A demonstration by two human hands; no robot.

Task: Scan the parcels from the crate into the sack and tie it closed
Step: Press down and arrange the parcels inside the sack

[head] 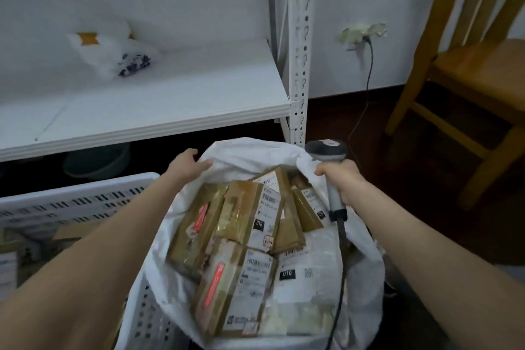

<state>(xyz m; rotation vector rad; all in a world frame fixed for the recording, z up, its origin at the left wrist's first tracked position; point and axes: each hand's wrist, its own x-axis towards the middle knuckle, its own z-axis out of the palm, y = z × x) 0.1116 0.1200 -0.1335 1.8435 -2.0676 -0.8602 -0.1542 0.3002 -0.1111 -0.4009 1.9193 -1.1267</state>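
Observation:
A white woven sack stands open below me, filled with several brown cardboard parcels that carry white barcode labels, plus a white plastic mailer. My left hand grips the sack's far rim on the left. My right hand holds a grey barcode scanner by its handle and also pinches the sack's rim on the right. The scanner's cable hangs down over the sack's right side. A white slotted plastic crate stands to the left of the sack, with cardboard showing inside it.
A white metal shelf unit stands just beyond the sack, with a white plastic bag on it. A wooden chair stands at the right on the dark floor. A wall socket with a plugged cable is behind.

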